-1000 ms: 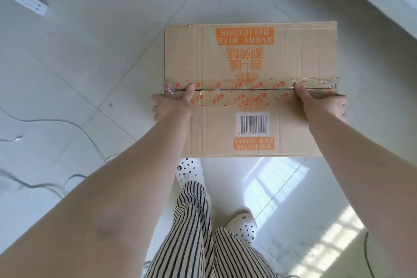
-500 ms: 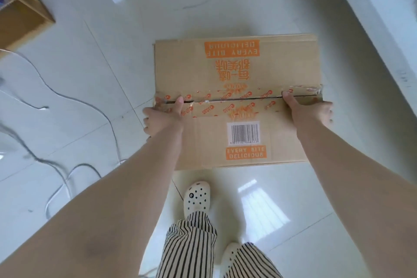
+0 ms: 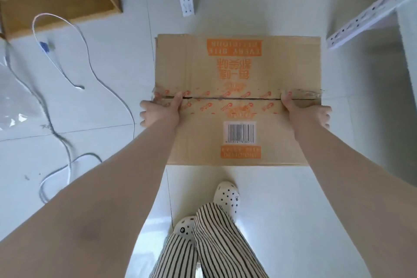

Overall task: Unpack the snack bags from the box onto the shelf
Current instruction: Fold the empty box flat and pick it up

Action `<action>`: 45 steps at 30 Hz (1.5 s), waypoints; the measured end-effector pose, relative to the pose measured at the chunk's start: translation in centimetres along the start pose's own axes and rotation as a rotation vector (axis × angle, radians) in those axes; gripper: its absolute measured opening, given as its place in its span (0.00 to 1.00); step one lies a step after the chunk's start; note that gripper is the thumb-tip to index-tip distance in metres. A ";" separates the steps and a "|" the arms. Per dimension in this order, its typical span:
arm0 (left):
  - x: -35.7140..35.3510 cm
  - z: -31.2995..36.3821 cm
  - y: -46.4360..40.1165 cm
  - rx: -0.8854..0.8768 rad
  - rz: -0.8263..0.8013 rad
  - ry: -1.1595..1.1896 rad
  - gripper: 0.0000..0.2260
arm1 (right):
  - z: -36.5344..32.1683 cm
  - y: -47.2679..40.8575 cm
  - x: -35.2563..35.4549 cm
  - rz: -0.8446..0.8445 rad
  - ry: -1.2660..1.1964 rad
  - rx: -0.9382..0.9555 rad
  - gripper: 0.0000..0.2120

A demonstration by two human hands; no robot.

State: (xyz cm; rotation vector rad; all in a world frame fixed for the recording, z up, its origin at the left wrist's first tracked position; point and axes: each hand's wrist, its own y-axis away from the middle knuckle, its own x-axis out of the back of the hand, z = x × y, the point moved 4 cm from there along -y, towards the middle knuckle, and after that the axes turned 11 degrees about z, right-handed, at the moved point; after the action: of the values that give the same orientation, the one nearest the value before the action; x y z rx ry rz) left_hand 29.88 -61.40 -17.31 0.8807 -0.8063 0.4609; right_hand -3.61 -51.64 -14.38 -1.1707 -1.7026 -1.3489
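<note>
head view: mid-frame, the closed cardboard box (image 3: 237,88) is carried; left hand (image 3: 160,113) and right hand (image 3: 308,115) grip its sides, thumbs at the taped seam.

the box (image 3: 237,79) is a flat-topped brown cardboard carton with orange print and a barcode label. its 2 top flaps are closed, meeting at a dark centre seam edged with clear, orange-printed tape. it is held level above the pale tiled floor. the snack bags are hidden inside.
</note>
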 end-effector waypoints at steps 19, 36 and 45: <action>8.0 4.8 -18.3 0.204 0.133 0.076 0.43 | -20.9 10.4 -11.0 -0.038 0.065 0.280 0.51; 14.4 8.6 -29.6 0.179 0.139 0.057 0.40 | -28.5 19.1 -17.1 -0.010 0.096 0.285 0.51; 9.9 12.2 -27.2 0.099 0.042 0.045 0.39 | -28.1 14.3 -14.2 0.030 0.083 0.161 0.51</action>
State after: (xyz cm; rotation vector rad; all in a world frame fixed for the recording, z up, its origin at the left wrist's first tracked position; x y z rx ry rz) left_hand 48.65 -86.60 -18.46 0.9433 -0.7666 0.5594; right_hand 14.15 -81.28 -14.71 -1.0309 -1.6938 -1.2014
